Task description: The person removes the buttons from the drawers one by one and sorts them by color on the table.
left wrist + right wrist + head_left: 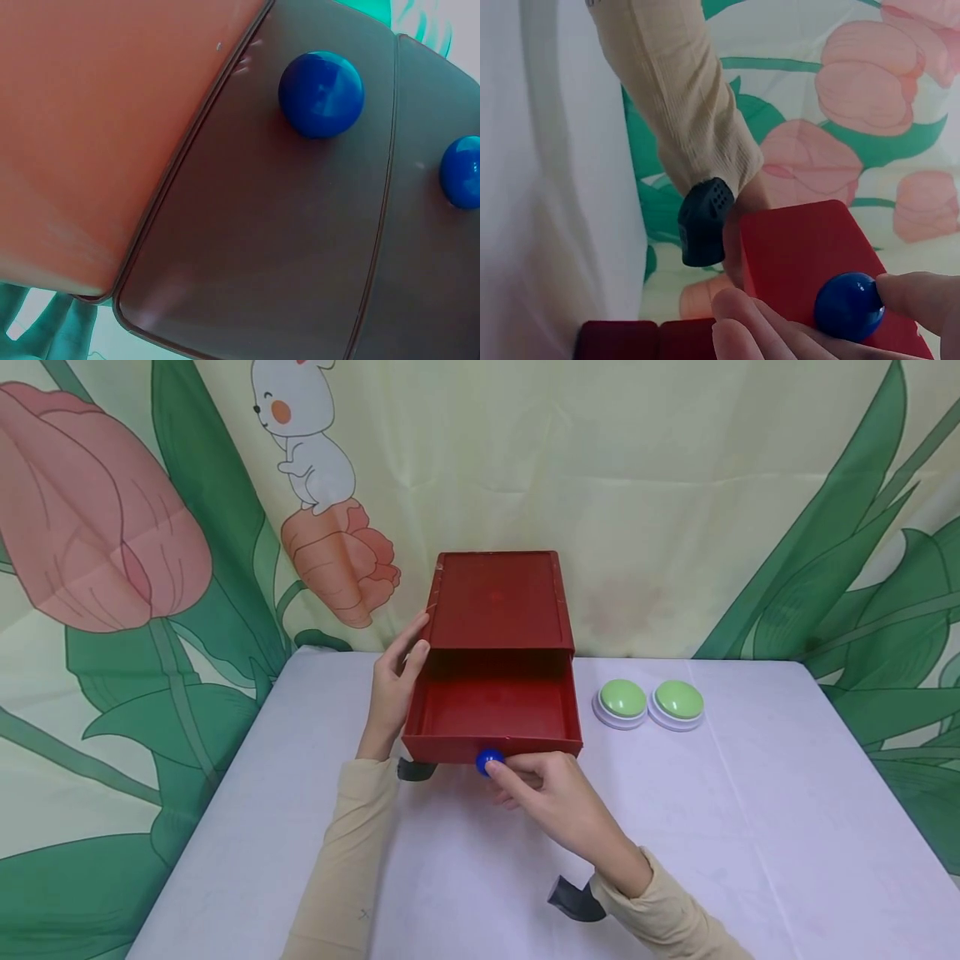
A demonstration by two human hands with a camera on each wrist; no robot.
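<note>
A red drawer box [497, 597] stands at the far side of the table with its top drawer [495, 714] pulled out. Nothing lies on the visible part of the drawer's floor. My right hand [558, 802] pinches the round blue knob [489, 762] on the drawer front between thumb and fingers; the same blue knob [849, 307] shows up close in the right wrist view. Against the box's left side rests my left hand [393, 689], its fingers extended. In the left wrist view, two drawer fronts [247, 225] appear, each with a blue knob [321, 94].
Two green-topped round push buttons [622, 700] [678, 702] sit right of the box on the white tablecloth [750, 827]. Behind the table hangs a curtain [637, 527] printed with tulips, leaves and a rabbit. Dark wrist cameras [577, 900] are worn under both wrists.
</note>
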